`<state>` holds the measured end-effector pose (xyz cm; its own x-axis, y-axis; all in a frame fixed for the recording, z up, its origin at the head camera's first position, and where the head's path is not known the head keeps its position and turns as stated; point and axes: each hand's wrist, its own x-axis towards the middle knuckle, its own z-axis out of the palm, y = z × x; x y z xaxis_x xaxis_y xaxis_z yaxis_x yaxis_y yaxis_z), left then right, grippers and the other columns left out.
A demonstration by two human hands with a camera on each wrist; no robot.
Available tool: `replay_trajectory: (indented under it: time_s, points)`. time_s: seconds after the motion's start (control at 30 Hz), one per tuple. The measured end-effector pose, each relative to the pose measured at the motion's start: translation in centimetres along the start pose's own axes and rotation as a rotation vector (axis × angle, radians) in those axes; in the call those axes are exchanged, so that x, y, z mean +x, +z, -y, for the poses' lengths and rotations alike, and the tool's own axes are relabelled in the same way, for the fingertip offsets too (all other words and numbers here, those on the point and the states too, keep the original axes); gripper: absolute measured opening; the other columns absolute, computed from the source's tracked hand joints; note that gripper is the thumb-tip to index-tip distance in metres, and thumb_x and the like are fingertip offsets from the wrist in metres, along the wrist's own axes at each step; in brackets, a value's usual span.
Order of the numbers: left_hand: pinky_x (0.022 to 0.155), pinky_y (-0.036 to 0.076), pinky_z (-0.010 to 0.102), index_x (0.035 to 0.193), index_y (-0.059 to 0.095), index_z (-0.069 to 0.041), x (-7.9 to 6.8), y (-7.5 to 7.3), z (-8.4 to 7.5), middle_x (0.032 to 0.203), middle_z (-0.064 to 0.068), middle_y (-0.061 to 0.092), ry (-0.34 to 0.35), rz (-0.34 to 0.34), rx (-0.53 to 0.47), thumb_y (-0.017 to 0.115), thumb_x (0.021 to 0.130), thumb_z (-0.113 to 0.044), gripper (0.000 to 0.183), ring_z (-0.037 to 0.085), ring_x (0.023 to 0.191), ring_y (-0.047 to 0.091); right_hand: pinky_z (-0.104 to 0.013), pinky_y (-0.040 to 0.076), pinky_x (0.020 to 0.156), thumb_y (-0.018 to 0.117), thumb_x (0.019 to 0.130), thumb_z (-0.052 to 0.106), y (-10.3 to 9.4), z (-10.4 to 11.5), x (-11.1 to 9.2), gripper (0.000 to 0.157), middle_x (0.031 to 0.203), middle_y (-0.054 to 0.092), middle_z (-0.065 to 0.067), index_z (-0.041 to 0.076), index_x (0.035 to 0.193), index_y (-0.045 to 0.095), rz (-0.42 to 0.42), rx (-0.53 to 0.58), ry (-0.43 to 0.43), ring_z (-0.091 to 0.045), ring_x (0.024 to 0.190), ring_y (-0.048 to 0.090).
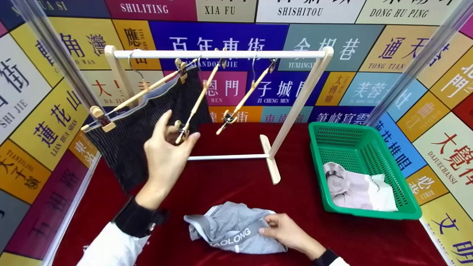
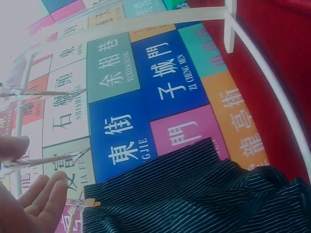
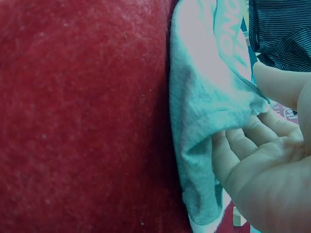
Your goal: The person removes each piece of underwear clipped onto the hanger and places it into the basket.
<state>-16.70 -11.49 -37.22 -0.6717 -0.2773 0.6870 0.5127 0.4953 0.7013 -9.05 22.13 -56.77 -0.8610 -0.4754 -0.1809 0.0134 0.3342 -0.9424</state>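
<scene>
My left hand (image 1: pixel 167 157) is raised at the near end of the middle clip hanger (image 1: pixel 199 101), thumb and fingers apart on either side of its clip. In the left wrist view, the left fingers (image 2: pixel 51 194) look relaxed. Grey underpants (image 1: pixel 240 225) with a lettered waistband lie crumpled on the red cloth. My right hand (image 1: pixel 290 232) holds their right end at the waistband, and in the right wrist view the fingers (image 3: pixel 238 150) reach under the fabric. Black striped shorts (image 1: pixel 147 136) hang clipped on the left hanger (image 1: pixel 144 92).
A white and wooden rack (image 1: pixel 221 54) carries the hangers. The right clip hanger (image 1: pixel 247 94) bears no garment. At right, a green basket (image 1: pixel 317 173) contains a pale garment (image 1: pixel 351 188). Red cloth (image 1: pixel 295 166) covers the table, with lettered panels around it.
</scene>
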Motion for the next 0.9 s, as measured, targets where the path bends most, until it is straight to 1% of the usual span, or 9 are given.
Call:
replay_trajectory:
  time_s: [0.03,0.1,0.23,0.3,0.37,0.5,0.6,0.8,0.9]
  points:
    - [0.073,0.055,0.015,0.139,0.059,0.005,-0.3,0.1,0.2,0.091,0.01,0.077,0.007,0.008,0.005,0.095,0.076,-0.009,0.074,0.021,0.077,0.074,-0.018,0.035,0.053,0.078,0.093,0.01,0.0,0.0,0.0,0.036,0.068,0.053,0.006,-0.007,0.079,0.05,0.001,0.003,-0.003,-0.003,0.058,0.044]
    - [0.075,0.056,0.019,0.138,0.06,0.005,-0.8,0.2,0.4,0.092,0.01,0.077,0.008,0.015,0.011,0.096,0.075,-0.01,0.074,0.023,0.078,0.074,-0.018,0.036,0.054,0.078,0.093,0.011,0.1,-0.1,0.0,0.036,0.068,0.051,0.006,-0.005,0.078,0.05,-0.001,0.002,-0.008,-0.003,0.059,0.044]
    - [0.081,0.058,0.032,0.136,0.062,0.005,-2.2,0.3,1.4,0.099,0.014,0.075,0.025,0.032,0.024,0.097,0.072,-0.01,0.073,0.027,0.086,0.074,-0.018,0.035,0.055,0.079,0.093,0.013,0.1,0.0,0.0,0.041,0.065,0.042,0.007,-0.002,0.076,0.044,0.0,0.0,-0.004,-0.003,0.058,0.041]
    - [0.085,0.058,0.039,0.134,0.063,0.006,-2.9,0.3,1.8,0.104,0.014,0.075,0.029,0.056,0.024,0.096,0.071,-0.008,0.072,0.029,0.091,0.073,-0.019,0.035,0.054,0.078,0.093,0.013,0.1,-0.1,0.0,0.042,0.065,0.041,0.007,-0.001,0.075,0.043,0.003,-0.002,-0.004,-0.003,0.058,0.04]
    - [0.087,0.057,0.041,0.132,0.064,0.005,-3.6,0.2,2.3,0.108,0.014,0.074,0.02,0.097,0.022,0.096,0.071,-0.006,0.071,0.029,0.095,0.072,-0.019,0.034,0.054,0.078,0.093,0.013,0.1,-0.1,-0.1,0.044,0.064,0.039,0.008,0.0,0.074,0.041,0.001,-0.004,-0.006,-0.003,0.057,0.039]
    - [0.093,0.055,0.043,0.133,0.065,0.004,-5.0,-0.1,3.0,0.116,0.015,0.073,-0.038,0.194,0.038,0.096,0.071,-0.006,0.07,0.029,0.102,0.07,-0.018,0.032,0.053,0.078,0.094,0.014,0.0,-0.2,-0.1,0.046,0.062,0.036,0.01,0.001,0.073,0.039,-0.006,-0.023,-0.016,-0.003,0.055,0.037]
    - [0.098,0.054,0.046,0.135,0.065,0.003,-6.2,-0.3,3.6,0.122,0.017,0.072,-0.099,0.276,0.091,0.097,0.071,-0.011,0.073,0.033,0.109,0.068,-0.018,0.031,0.053,0.078,0.094,0.016,0.0,-0.2,-0.1,0.047,0.061,0.034,0.01,0.002,0.072,0.039,-0.01,-0.034,-0.016,-0.002,0.054,0.036]
    - [0.111,0.046,0.05,0.143,0.062,-0.004,-8.9,-0.1,4.4,0.146,0.015,0.061,-0.234,0.513,0.206,0.096,0.075,-0.029,0.08,0.035,0.133,0.058,-0.018,0.03,0.052,0.079,0.093,0.014,0.0,0.1,-0.2,0.049,0.06,0.031,0.01,0.003,0.07,0.038,-0.063,-0.028,-0.004,-0.003,0.054,0.035]
    - [0.111,0.046,0.054,0.142,0.064,-0.006,-10.1,0.1,4.8,0.15,0.014,0.058,-0.244,0.585,0.251,0.096,0.075,-0.034,0.079,0.037,0.135,0.057,-0.018,0.029,0.053,0.079,0.093,0.013,0.0,0.6,-0.2,0.047,0.061,0.031,0.009,0.002,0.07,0.039,-0.108,-0.023,0.003,-0.003,0.054,0.034]
